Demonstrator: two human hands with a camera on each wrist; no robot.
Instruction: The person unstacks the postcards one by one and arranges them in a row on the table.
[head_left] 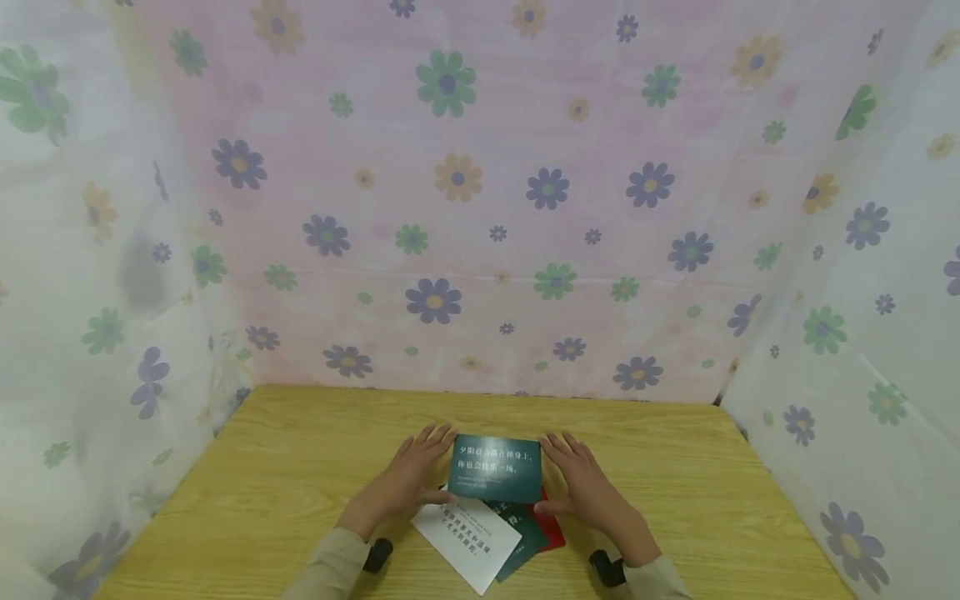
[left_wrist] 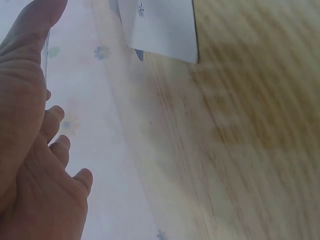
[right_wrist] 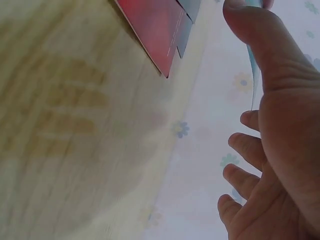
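Observation:
A dark green card with white lettering is held up off the table between both hands in the head view. My left hand pinches its left side between thumb and fingers, while my right hand pinches the right side the same way. Below it lie a white card with dark lettering, a second green card and a red card, overlapping each other. In the right wrist view the thumb presses the held card's edge, and the other fingers are spread.
The cards lie on a wood-grain table. Flower-patterned cloth hangs behind the table and along both sides. A black strap piece sits at each wrist, beside the beige sleeves.

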